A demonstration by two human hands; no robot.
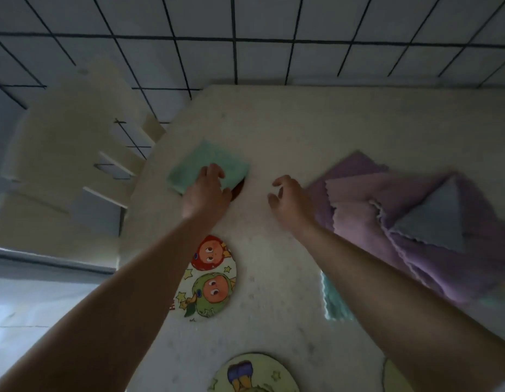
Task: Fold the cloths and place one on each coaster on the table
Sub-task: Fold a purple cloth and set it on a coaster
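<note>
A folded green cloth lies on a brown coaster, of which only an edge shows at the cloth's right corner. My left hand rests on the near part of that cloth, fingers pressed flat on it. My right hand hovers open over the bare table to the right, fingers curled, next to a pile of purple cloths with a grey-blue cloth on top. A teal cloth peeks out under my right forearm. Empty cartoon coasters lie nearer: one at centre-left, another at the bottom edge.
The pale speckled table ends at a tiled floor beyond. A cream chair stands off the table's left edge. A sliver of a further coaster shows at the bottom right.
</note>
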